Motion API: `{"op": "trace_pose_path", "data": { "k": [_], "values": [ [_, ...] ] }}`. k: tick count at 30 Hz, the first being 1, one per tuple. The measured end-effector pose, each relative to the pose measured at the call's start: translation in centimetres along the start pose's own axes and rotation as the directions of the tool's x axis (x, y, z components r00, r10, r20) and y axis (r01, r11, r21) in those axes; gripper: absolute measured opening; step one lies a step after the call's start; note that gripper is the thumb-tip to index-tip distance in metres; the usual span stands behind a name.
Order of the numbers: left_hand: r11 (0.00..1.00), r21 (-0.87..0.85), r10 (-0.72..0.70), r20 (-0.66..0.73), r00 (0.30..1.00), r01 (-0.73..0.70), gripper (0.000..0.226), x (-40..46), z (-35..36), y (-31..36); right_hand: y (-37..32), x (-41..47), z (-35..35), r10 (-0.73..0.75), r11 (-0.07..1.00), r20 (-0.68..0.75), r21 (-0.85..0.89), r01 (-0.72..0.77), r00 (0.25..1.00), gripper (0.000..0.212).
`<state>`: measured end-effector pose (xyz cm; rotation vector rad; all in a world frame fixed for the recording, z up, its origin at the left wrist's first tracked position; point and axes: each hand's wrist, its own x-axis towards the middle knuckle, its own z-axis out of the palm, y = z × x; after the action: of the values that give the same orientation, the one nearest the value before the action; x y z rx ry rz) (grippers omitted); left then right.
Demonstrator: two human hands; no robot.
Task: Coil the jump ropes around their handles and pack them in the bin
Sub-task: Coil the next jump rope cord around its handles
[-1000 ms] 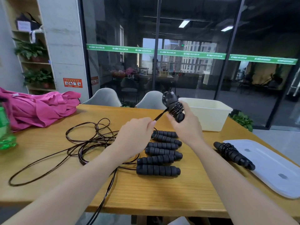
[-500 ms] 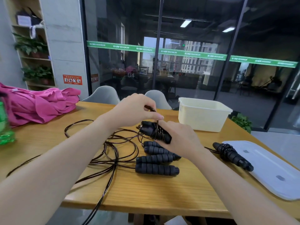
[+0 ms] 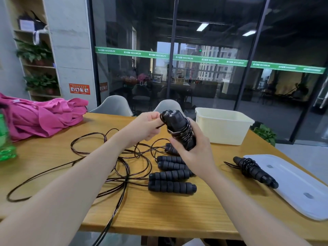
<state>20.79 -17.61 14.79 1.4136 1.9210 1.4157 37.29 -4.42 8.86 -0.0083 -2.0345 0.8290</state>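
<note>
Left hand [image 3: 148, 126] pinches a strand of thin black rope [image 3: 160, 125] between thumb & fingertips, right at the top of a pair of black foam handles [image 3: 178, 129] held upright above the table. Right hand [image 3: 192, 151] has its fingers curled round the lower part of those handles, thumb across the front, clamping several turns of rope already wound on. So this rope looks partway coiled; the rest of it likely trails down to the loose tangle of rope [image 3: 113, 157] spread over the wooden table [image 3: 159, 215], w/ one strand hanging off the near edge. Below the hands lie more handles [image 3: 171, 186], approx. five visible, unwound & side by side, partly hidden by the right wrist. One finished bundle [image 3: 253, 171], rope wrapped round its handles, rests at the right, its far end on the white lid [image 3: 301, 183]. The cream plastic bin [image 3: 223, 127] stands at the far side, just behind the hands; its inside can't be seen, so can't tell if anything is packed. Judgement: one rope done, one in progress, at least two left, packing appears still to do. Pink cloth [image 3: 40, 116] & a green bottle [image 3: 6, 146] sit far left.
</note>
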Motion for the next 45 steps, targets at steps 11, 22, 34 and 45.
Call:
{"op": "trace_pose_path", "data": {
  "k": [11,22,34,45],
  "values": [
    [0.583,0.812,0.334,-0.202,0.921,-0.033,0.031,-2.6,4.9,0.9,2.8,2.7,-2.5,0.252,0.911,-0.226,-0.272,-0.309,0.941,0.057],
    [0.207,0.945,0.437,0.142,0.888,-0.253,0.038,-2.2,2.6,4.9,3.4,2.3,-5.3,0.058,0.610,0.413,-0.735,0.295,0.909,0.069],
    [0.953,0.282,0.054,0.199,0.979,-0.110,0.057,-0.1,0.3,4.3,0.0,-1.3,-3.2,-0.043,0.978,0.271,-0.187,0.097,0.961,0.075],
    [0.936,0.351,-0.019,-0.069,0.997,0.042,0.052,-1.3,6.8,1.5,0.3,0.2,-3.0,0.185,0.975,-0.087,0.145,-0.171,0.979,0.044]
  ]
}}
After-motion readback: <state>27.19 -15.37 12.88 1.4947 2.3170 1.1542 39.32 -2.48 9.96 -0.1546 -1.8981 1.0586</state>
